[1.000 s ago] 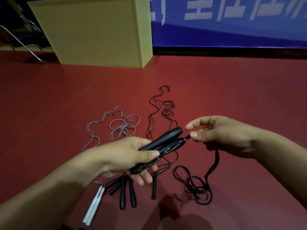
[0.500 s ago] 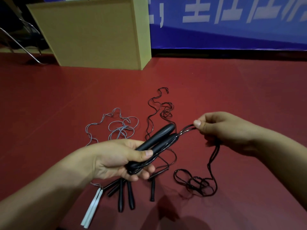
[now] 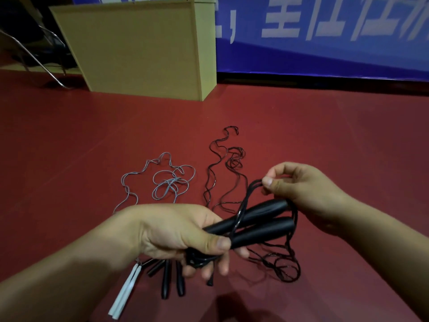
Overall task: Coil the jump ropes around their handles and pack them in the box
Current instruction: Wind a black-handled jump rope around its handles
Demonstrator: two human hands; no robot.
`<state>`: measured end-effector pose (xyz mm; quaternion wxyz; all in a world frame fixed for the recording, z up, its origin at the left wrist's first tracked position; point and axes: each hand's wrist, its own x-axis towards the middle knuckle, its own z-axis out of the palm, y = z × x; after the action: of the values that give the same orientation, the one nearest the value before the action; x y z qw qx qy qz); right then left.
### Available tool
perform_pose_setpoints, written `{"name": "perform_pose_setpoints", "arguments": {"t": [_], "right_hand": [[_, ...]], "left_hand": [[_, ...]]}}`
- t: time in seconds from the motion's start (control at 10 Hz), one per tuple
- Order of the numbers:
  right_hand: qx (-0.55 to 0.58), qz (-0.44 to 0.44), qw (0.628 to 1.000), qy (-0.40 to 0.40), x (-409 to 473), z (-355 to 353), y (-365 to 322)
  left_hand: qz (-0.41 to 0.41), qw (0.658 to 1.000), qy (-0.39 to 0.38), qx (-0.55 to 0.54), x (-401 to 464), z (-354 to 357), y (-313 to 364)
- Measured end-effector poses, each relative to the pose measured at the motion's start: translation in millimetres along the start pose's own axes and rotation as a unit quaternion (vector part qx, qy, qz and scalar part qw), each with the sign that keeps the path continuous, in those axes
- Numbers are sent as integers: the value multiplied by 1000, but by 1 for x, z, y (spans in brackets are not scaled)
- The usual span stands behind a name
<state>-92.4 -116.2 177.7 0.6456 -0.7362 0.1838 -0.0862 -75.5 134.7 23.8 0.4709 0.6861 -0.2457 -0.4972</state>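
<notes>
My left hand (image 3: 176, 231) grips a pair of black handles (image 3: 253, 220) side by side, fingers curled under, thumb clamped on top. My right hand (image 3: 301, 194) pinches the black cord (image 3: 251, 187) just past the handle tips — thumb and forefinger tight on a few strands looped up over the handles. The rest of that cord hangs down to a loose tangle (image 3: 283, 266) on the red floor (image 3: 69, 147), below my right wrist.

Cord looks thin, limp and light, probably slick — it'll spring off unless kept taut, so hold it close to the handles. Handles rigid, easy to grip mid-length.

More ropes lie on the floor: grey cord (image 3: 167, 182), white handles (image 3: 124, 295), spare black handles (image 3: 171, 278). Box (image 3: 139, 47) well apart, far side.
</notes>
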Motion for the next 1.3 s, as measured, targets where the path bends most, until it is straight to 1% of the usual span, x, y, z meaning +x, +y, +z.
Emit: {"name": "perform_pose_setpoints", "arguments": {"t": [0.1,0.2,0.3,0.4,0.5,0.7,0.8,0.9,1.0,1.1,1.2,1.3], "right_hand": [[-105,20,993,-42,-7,10,7],[-153,30,986,-66,-10,22,10],[-117,28,988,-92,-11,29,10],[-107,21,988,-109,-13,31,5],[-91,41,988,-122,-16,33,5],[-88,73,990,-86,-13,34,10],[-118,78,985,-101,-15,33,11],[-132,44,983,-121,-17,34,7],[-120,-3,983,-142,-20,36,2],[-112,-33,981,-152,-21,36,-2],[-104,-45,984,-135,-20,35,-3],[-100,-41,987,-115,-18,34,-3]], "left_hand": [[32,999,-29,17,60,72,54],[30,992,-69,-102,23,-29,121],[50,995,4,-89,0,-85,170],[63,989,117,-66,4,-92,177],[73,985,144,-55,14,-95,165],[91,967,227,-70,19,-105,165],[86,954,279,-72,20,-113,162],[75,948,304,50,22,-122,156],[50,937,279,205,24,-123,148],[23,917,229,326,23,-113,145],[15,886,157,436,18,-95,147],[28,858,70,509,12,-80,150]]}}
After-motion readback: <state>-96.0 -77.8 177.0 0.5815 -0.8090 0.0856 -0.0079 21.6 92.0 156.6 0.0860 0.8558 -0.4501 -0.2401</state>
